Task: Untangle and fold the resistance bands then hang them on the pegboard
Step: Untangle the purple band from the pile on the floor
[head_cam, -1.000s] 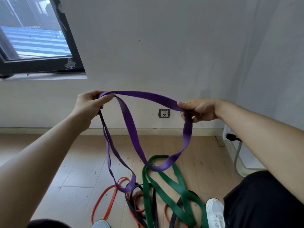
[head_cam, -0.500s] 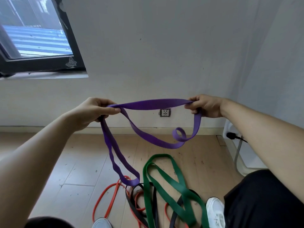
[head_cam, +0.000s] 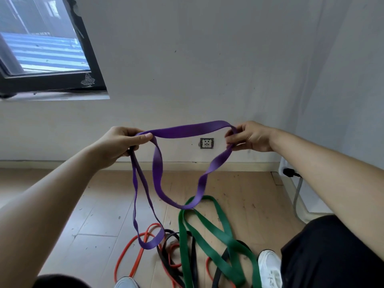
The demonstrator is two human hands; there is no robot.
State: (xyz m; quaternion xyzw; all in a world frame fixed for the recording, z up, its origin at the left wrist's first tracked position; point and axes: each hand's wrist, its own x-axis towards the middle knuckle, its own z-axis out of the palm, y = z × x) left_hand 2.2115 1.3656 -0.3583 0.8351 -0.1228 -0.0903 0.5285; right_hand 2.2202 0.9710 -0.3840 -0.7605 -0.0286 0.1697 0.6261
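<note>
1. While the left hand (head_cam: 119,143) and right hand (head_cam: 250,136) each pinch the purple resistance band (head_cam: 187,130), it spans between them, two loops drooping over the floor (head_cam: 99,215).
2. It looks light, limp and stretchy; the twisted right strand probably needs flattening.
3. Gripping at the fold ends should control it best.
4. Green band (head_cam: 207,229), red band (head_cam: 128,254) and black band (head_cam: 166,258) lie tangled below.

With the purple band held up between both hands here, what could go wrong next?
The purple band has a twist in its right hanging strand, so folding now may trap it. Its low loop by the left hand hangs close to the red band and black band, and could snag them.
</note>
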